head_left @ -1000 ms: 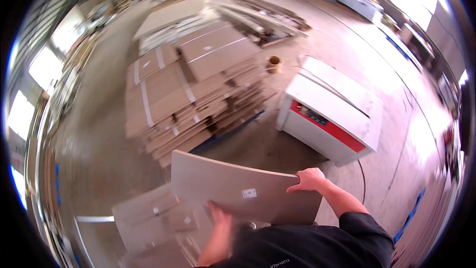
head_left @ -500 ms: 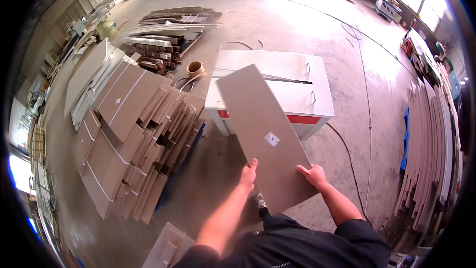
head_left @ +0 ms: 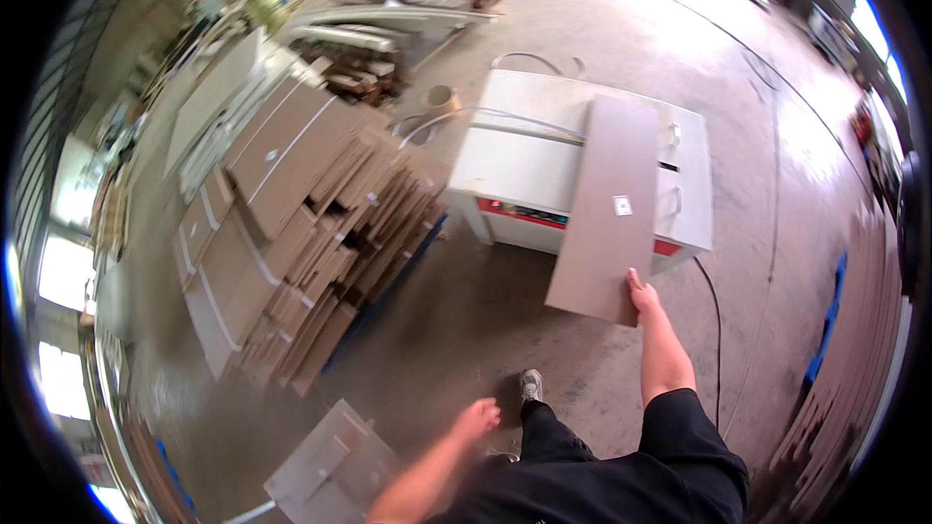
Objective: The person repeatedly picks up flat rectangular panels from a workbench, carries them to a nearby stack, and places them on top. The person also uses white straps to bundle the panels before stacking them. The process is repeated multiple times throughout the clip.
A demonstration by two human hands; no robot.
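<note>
A long brown flat panel [head_left: 600,243] with a small white label lies across the top of a white strapping machine [head_left: 519,170], its near end jutting out past the front edge. My right hand [head_left: 641,293] grips that near end at its right edge, thumb on top. Off the panel, my left hand [head_left: 477,419] is held low over the floor, empty, its fingers loosely apart and somewhat blurred. Below and left of it, grey boards [head_left: 335,456] lie low down. A pale strap [head_left: 505,114] arches over the machine's left side and passes by the panel.
A big stack of brown panels [head_left: 291,233] bound with white straps rests on a blue pallet to the left. Farther back are loose board piles [head_left: 408,0] and a brown roll core [head_left: 442,100]. A black cable [head_left: 716,311] runs along the floor; more panels [head_left: 845,359] stand at right.
The panel went from being held up in both hands to lying on the machine. My left hand let go and moved down and left. The view turned, and a strap now arches up.
</note>
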